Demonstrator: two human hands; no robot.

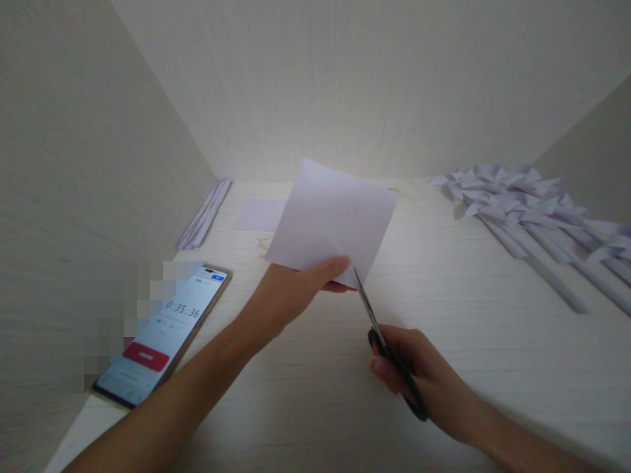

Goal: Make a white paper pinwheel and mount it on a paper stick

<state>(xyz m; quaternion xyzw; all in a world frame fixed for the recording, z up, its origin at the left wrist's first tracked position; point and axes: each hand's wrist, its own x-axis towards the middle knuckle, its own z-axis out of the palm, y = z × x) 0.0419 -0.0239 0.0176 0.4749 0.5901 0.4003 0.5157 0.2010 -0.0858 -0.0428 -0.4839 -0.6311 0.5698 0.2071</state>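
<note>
A square sheet of white paper (335, 213) is raised above the table, pinched near its lower edge by my left hand (310, 279), thumb on top and fingers beneath. My right hand (414, 368) grips scissors (387, 348) by their black handles. The metal blades point up and to the left, and their tips meet the paper's lower right corner, close to my left thumb. Whether the blades have cut into the sheet I cannot tell.
Several paper pinwheels (517, 197) with rolled paper sticks lie at the right. A bundle of folded paper strips (206, 213) rests back left, with another paper sheet (259, 215) behind my left hand. A phone (167, 335) showing a timer leans left. Pale walls enclose the white table (315, 407).
</note>
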